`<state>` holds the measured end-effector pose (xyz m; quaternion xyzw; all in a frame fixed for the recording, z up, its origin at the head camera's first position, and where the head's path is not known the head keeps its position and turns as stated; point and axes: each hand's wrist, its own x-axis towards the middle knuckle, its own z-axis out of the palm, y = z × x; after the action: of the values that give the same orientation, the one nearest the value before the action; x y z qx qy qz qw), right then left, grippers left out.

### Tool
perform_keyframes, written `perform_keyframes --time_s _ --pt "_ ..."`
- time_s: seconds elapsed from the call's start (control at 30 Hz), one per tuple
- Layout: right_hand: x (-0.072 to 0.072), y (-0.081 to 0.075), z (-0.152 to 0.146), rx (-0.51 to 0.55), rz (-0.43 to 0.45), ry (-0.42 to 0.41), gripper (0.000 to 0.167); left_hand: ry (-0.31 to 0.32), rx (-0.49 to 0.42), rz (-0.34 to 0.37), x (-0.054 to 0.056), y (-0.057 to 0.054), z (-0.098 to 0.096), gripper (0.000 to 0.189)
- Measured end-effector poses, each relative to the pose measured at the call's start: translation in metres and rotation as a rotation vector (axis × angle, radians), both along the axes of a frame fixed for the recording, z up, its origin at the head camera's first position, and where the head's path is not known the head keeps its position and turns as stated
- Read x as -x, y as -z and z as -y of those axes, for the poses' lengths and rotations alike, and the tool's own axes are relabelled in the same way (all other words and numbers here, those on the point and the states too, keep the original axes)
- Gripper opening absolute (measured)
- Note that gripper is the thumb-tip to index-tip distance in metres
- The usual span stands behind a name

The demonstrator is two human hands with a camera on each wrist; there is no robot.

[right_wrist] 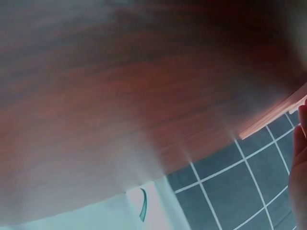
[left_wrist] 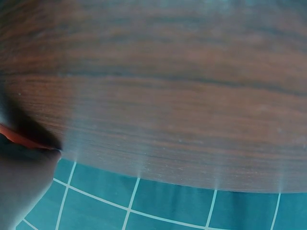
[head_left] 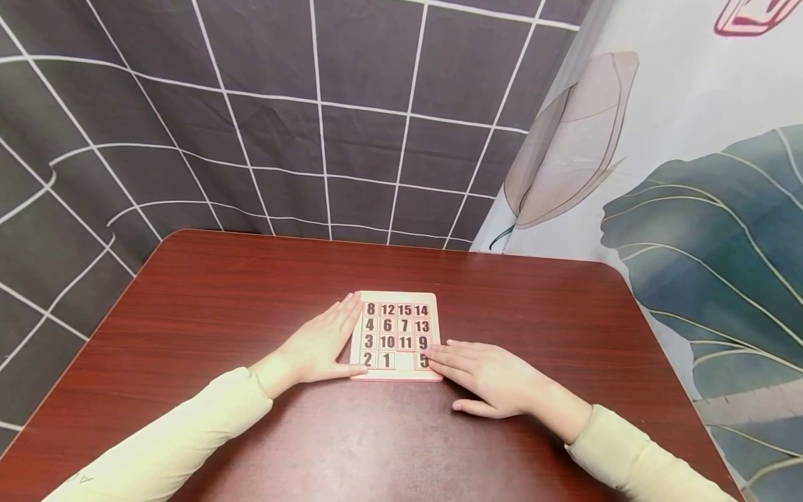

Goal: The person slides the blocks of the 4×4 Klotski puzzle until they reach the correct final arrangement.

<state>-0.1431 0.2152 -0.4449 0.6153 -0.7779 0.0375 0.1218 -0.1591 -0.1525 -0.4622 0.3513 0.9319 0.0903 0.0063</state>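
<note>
We have a number puzzle (head_left: 398, 296) lying flat near the middle of the table (head_left: 533, 307), between our two hands. Our left hand (head_left: 307, 348) rests along its left rim, grip spread: fingers straight at the side, thumb (head_left: 351, 369) reaching apart to the bottom left corner, by the 2 tile (head_left: 367, 360). Our right hand (head_left: 495, 376) touches the right rim, its grip flat and pinching nothing, fingers straight and close together, thumb apart; the fingertips (head_left: 434, 354) lie at the 9 tile (head_left: 422, 342) and the 5 tile (head_left: 423, 360).

The gap (head_left: 405, 361) sits in the bottom row, between the 1 tile (head_left: 386, 360) and the 5, under the 11 tile (head_left: 406, 342). So only those three can slide straight in. To slide one well, we should press lightly with one fingertip and push squarely along the row or column, since a slanted push could jam. We'd best lift the other fingers clear, lest they drag a neighbour, and let our left hand brace the rim so the board doesn't skid, its thumb off the 2.
</note>
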Motion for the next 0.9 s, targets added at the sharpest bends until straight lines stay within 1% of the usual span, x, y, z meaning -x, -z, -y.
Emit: perform_keyframes --time_s 0.2,0.33,0.5,0.7,0.9 --pt "0.0 0.005 0.001 -0.003 0.004 -0.006 0.065 -0.007 0.002 0.015 0.0 0.001 0.0 0.114" --pt "0.001 0.006 0.005 -0.006 0.011 -0.008 0.067 0.001 -0.004 -0.006 0.0 0.001 0.001 0.113" --pt "0.002 0.007 0.015 -0.009 -0.011 -0.026 0.068 0.004 -0.008 -0.011 0.0 0.002 0.001 0.112" --pt "0.001 0.004 0.025 -0.035 -0.021 -0.025 0.069 0.003 -0.006 -0.011 0.0 0.001 0.002 0.111" --pt "0.005 -0.002 0.022 -0.021 0.004 -0.012 0.07 0.007 0.001 -0.014 0.0 -0.001 0.001 0.111"
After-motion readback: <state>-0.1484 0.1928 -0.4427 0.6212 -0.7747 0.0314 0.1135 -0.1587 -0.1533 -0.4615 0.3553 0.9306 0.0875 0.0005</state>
